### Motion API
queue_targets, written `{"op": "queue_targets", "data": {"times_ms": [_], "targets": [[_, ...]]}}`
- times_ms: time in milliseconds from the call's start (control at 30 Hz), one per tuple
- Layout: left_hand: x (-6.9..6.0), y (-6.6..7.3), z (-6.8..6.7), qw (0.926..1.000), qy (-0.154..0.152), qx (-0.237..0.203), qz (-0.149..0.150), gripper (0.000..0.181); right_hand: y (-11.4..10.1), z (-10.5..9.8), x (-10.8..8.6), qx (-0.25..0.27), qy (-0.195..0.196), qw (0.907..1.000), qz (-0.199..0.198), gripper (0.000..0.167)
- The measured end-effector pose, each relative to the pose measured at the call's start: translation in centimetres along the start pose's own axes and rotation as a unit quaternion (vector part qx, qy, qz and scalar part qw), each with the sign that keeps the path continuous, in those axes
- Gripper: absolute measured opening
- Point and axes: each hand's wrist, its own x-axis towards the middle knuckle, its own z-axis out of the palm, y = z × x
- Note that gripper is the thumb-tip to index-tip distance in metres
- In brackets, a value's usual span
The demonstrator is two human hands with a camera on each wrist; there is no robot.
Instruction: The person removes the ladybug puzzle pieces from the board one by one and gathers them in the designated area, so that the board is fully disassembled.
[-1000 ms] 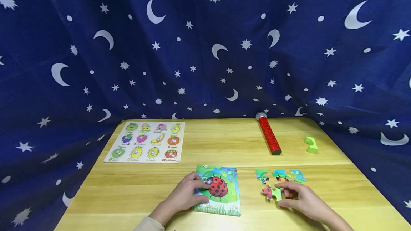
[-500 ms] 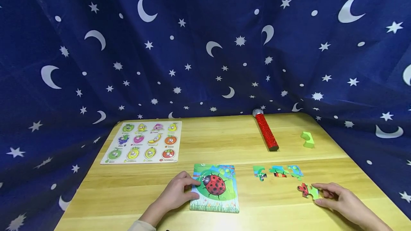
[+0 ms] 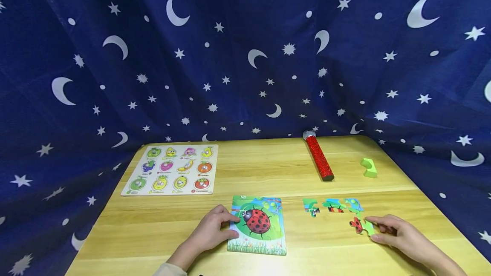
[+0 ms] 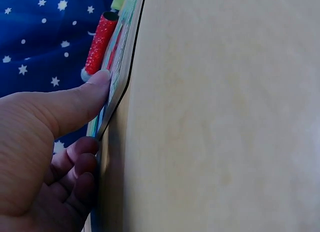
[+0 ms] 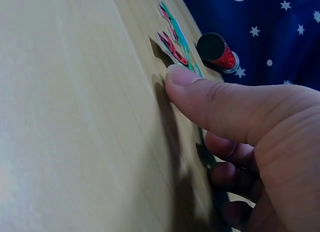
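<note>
My left hand (image 3: 211,229) rests at the left edge of a square ladybug jigsaw puzzle (image 3: 257,248), its thumb and index fingertips touching the board. In the left wrist view the thumb (image 4: 82,99) lies on the top face of the puzzle, and the other fingers curl beside its edge. Between thumb and index finger, my right hand (image 3: 399,235) pinches a red and green puzzle piece (image 3: 356,225), tilted just off the table in the right wrist view. Loose puzzle pieces (image 3: 335,205) lie in a row beyond that hand, right of the puzzle.
A white fruit puzzle board (image 3: 168,169) lies at the back left of the wooden table (image 3: 261,169). Toward the back right are a red glittery microphone (image 3: 319,159) and a light green notched block (image 3: 370,168). A dark blue star-and-moon cloth (image 3: 230,54) hangs behind.
My right hand has carried the piece rightward from in front of the loose pieces, then slightly back left. The left hand has drawn back from the ladybug picture to the puzzle's edge.
</note>
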Motion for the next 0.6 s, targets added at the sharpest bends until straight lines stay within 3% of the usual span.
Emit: {"op": "queue_targets", "data": {"times_ms": [333, 600], "targets": [[-0.01, -0.09, -0.11, 1.0000, -0.001, 0.002, 0.000, 0.036, 0.33, -0.30, 0.47, 0.001, -0.029, 0.9977, -0.061, 0.035], [-0.02, -0.04, -0.10, 1.0000, -0.006, 0.003, -0.002, 0.036, 0.48, -0.35, 0.56, -0.002, -0.033, 0.9961, -0.082, 0.039]]}}
